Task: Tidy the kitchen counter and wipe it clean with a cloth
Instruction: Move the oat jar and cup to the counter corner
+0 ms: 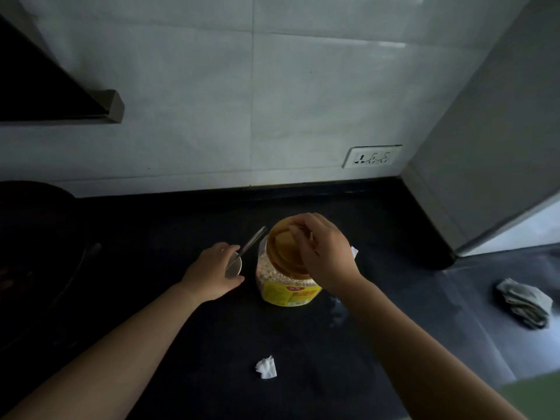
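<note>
A clear jar of oats (285,281) with a yellow label stands in the middle of the black counter (303,344). Its amber lid (280,248) is on top, and my right hand (324,253) grips the lid from above. Left of the jar sits a small white bowl (235,265) with a metal spoon (251,245) leaning out of it. My left hand (212,272) is wrapped around the bowl's side. A crumpled grey cloth (524,303) lies at the right of the counter, away from both hands.
A scrap of white paper (266,368) lies near the front of the counter. Another white scrap (354,252) shows behind the jar. A dark pan (36,253) sits on the stove at left. A wall socket (372,156) is behind, and a grey fridge (497,147) stands at right.
</note>
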